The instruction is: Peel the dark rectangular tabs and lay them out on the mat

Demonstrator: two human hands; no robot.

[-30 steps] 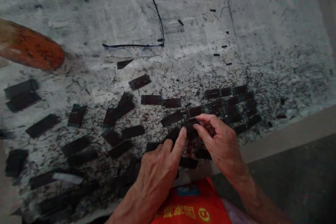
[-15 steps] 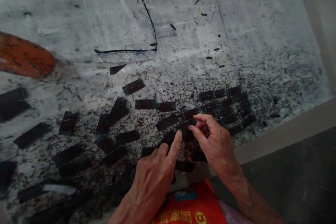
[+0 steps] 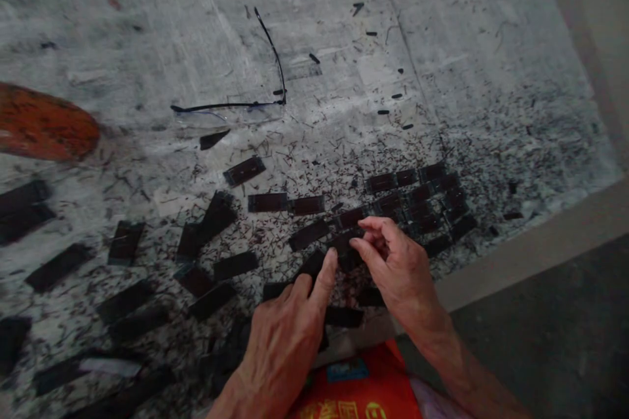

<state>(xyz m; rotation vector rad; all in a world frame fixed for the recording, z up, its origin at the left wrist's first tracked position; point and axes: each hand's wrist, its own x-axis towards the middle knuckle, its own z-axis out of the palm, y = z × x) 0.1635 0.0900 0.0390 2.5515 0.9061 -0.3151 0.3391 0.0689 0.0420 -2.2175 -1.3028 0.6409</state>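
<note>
My left hand (image 3: 287, 327) lies low over the table with its index finger stretched out, the tip at a dark rectangular piece (image 3: 343, 243). Its other fingers bend over more dark pieces. Just right of that fingertip, my right hand (image 3: 400, 265) is in a loose pinch, thumb and index near the same piece, the other fingers curled. Anything tiny in the pinch is too small to make out. Beyond my right hand, several similar dark pieces (image 3: 421, 193) lie close together in rows. More loose dark pieces (image 3: 236, 265) are scattered to the left, some overlapping.
Folded-out eyeglasses (image 3: 228, 105) lie farther back on the whitish, worn tabletop (image 3: 196, 33). An orange, stained object (image 3: 46, 124) enters at the left edge. Thin dark scraps (image 3: 491, 144) litter the surface. The table's pale edge (image 3: 531, 239) runs along the right front.
The view has shifted slightly, so the table things appear a little lower and farther left. Both hands keep nearly the same pose at the same dark piece.
</note>
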